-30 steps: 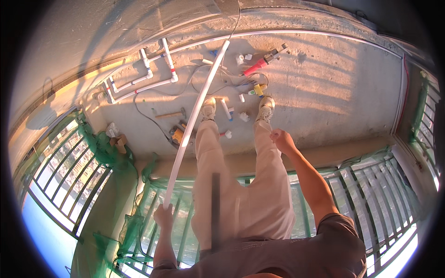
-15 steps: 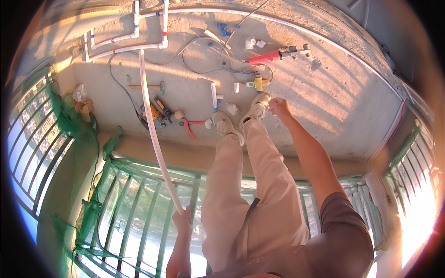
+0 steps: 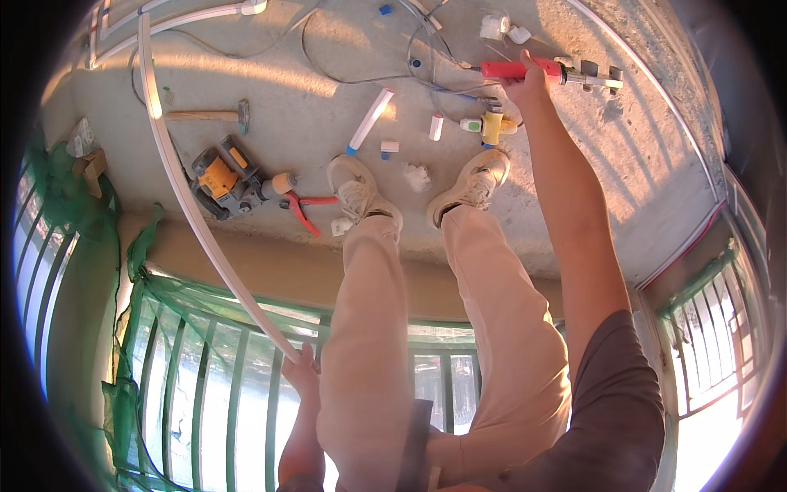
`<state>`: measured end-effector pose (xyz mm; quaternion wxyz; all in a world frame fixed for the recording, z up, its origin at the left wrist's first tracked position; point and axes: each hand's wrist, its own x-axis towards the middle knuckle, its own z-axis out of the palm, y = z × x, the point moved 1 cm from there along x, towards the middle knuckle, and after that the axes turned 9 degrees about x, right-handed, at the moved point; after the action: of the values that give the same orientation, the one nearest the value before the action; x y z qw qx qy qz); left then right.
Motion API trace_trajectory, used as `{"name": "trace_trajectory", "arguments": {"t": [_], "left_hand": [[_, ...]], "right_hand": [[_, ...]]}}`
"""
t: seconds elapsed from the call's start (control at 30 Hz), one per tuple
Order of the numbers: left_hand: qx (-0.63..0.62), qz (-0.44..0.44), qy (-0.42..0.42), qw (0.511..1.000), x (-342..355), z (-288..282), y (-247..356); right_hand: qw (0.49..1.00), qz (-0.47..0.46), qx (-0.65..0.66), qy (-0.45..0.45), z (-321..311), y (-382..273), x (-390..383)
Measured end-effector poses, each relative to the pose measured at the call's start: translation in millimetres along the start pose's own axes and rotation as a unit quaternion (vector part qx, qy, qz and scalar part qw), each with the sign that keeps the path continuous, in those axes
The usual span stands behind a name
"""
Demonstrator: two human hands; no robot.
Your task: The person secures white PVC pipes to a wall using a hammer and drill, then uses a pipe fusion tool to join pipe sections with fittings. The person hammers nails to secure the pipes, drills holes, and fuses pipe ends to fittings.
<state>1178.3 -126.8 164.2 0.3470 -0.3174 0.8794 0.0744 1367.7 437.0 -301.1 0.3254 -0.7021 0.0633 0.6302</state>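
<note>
My left hand [image 3: 302, 373] is closed round the near end of a long white pipe [image 3: 197, 221], which runs up across the floor to the pipework at the upper left. My right hand [image 3: 526, 82] reaches forward and is wrapped round the red handle [image 3: 497, 70] of a tool with metal heads [image 3: 598, 82], a cord trailing from it. Below it lies a yellow-and-green device [image 3: 492, 128]. Between that and the hammer [image 3: 205, 116] lie short white pipe pieces [image 3: 373, 119]. A yellow-and-black power tool [image 3: 215, 176] and red-handled cutters [image 3: 303, 215] lie left of my feet.
White pipework [image 3: 188, 23] lines the upper left, with cables [image 3: 332, 78] looped over the concrete. Railings with green netting [image 3: 131, 320] run behind me and along both sides. Cardboard pieces [image 3: 92, 168] lie at the left, and another thin white pipe [image 3: 656, 90] follows the right edge.
My right hand has moved forward from beside my leg onto the red-handled tool. My left hand still holds the pipe. The view has shifted, bringing the floor tools closer.
</note>
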Motion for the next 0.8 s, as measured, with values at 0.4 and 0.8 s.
{"name": "trace_trajectory", "arguments": {"t": [0.4,0.8], "left_hand": [[-0.012,0.005,-0.037,0.999,-10,-23,-1],[-0.212,-0.040,-0.007,0.976,22,-3,-12]], "right_hand": [[0.947,-0.295,-0.128,-0.017,-61,-32,-249],[0.712,-0.227,-0.585,-0.316,-11,170,-333]]}}
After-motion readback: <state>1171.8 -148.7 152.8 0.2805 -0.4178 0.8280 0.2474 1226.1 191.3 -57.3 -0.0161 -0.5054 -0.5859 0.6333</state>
